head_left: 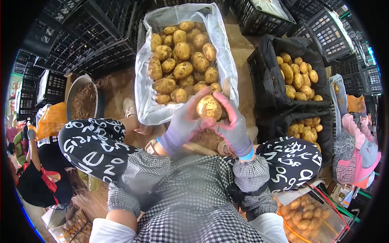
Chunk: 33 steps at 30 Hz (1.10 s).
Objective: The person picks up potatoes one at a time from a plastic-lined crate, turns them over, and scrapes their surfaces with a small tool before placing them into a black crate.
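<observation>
A single potato (209, 107), yellow with brown dirt patches, sits between my two gloved hands above the near edge of a lined crate. My left hand (184, 121), in a grey and pink glove, curls round its left side. From the other side, my right hand (235, 127) wraps it with fingertips near the top; the thumbs come close together below. Beyond them, many dirty potatoes (183, 69) fill the crate, whose white plastic liner (144, 93) is folded over the rim.
Two black-lined crates of potatoes (299, 79) stand to the right. A round tub (84, 99) with brown debris is at left, below stacked black crates (93, 36). Mesh bags of potatoes (304, 214) lie at lower right. Other people work at left (44, 174) and right (358, 152).
</observation>
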{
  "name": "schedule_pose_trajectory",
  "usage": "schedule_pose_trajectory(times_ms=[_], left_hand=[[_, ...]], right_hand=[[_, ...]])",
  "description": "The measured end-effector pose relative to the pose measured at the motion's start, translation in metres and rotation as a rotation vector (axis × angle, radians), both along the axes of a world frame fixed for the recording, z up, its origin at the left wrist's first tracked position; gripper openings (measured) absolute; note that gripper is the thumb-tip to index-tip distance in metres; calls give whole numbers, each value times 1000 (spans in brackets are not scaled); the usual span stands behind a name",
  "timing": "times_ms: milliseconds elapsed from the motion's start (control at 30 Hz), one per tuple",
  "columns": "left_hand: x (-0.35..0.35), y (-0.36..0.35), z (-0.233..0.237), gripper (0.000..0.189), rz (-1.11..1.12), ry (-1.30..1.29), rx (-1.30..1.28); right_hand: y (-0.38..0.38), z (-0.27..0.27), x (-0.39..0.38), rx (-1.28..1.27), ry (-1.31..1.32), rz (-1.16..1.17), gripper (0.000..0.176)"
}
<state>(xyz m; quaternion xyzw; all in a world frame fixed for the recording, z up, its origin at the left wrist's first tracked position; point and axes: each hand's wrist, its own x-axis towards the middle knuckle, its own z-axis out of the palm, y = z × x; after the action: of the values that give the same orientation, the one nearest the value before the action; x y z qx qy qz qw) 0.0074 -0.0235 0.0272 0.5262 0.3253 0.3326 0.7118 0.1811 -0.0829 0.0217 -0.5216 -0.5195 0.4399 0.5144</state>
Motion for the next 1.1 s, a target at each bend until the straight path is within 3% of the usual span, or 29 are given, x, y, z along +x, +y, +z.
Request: schedule_pose_trajectory(times_ms=[67,167,333,367,467,600,667,733,767,933,1100], left_hand=[[-8,8,-5,68,-7,-14,-111],[-12,13,-10,64,9,2,-102],[2,-1,-8,76,11,-34,-57],[1,2,-10,85,-11,-154,-237],[-2,3,-9,84,37,-247,-283],[-6,7,-14,78,80,-154,-284],[-4,6,-21,76,75,-178,-267],[-3,4,-26,74,85,-185,-262],[-3,4,-27,73,97,-179,-262],[-7,2,-30,71,146,-150,-355],[0,0,-26,76,146,-217,-327]], right_hand=[[-3,-5,2,-60,54,36,74],[-1,-4,2,44,-72,78,73],[3,-15,-5,111,-181,-39,67],[3,-14,-5,132,-189,-42,64],[3,-12,7,98,-64,-81,58],[3,8,0,43,218,-62,72],[0,-7,-10,26,250,-57,87],[-4,-13,-7,10,254,42,90],[-5,-14,-3,-22,288,86,85],[-10,-10,-24,11,-36,85,71],[-8,-2,-14,-47,218,-14,59]])
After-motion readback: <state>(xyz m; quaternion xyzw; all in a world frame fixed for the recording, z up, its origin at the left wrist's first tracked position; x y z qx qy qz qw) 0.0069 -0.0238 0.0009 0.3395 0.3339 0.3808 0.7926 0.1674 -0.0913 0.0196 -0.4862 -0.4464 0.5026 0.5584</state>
